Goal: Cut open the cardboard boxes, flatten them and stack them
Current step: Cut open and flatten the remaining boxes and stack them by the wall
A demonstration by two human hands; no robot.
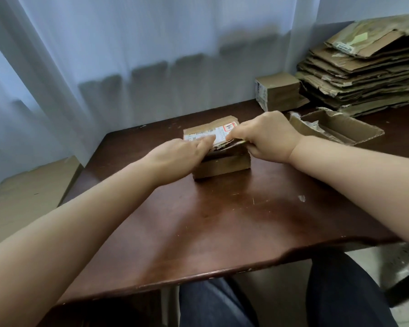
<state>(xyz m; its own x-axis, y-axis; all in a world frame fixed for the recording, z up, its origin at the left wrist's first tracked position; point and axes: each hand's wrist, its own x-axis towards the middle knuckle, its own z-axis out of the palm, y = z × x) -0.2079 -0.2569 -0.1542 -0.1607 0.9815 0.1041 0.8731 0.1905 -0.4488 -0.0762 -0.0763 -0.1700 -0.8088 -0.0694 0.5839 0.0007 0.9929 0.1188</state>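
Two hands work on one small cardboard box (220,159) that sits on the dark wooden desk (198,232), just past its middle. The left hand (180,154) lies on the box's left side with its fingers stretched out flat across the white shipping label (210,135), pressing the top down. The right hand (267,138) is curled around the box's right top edge and appears to hold something thin there, perhaps a blade, though blur and the knuckles hide it.

Corrugated board of this kind looks light and fairly stiff along its panels, yet it gives at the creases and tears at worn edges; the ragged lip under the right hand suggests this box is already soft there. It would probably slide on the smooth desk unless pinned, so a flat palm on the lid seems the sound hold, with fingers kept clear of the seam.

Behind the right hand lies an open box (335,128), a sealed small box (279,90) stands beyond it, and a tall stack of flattened boxes (364,74) fills the far right corner.
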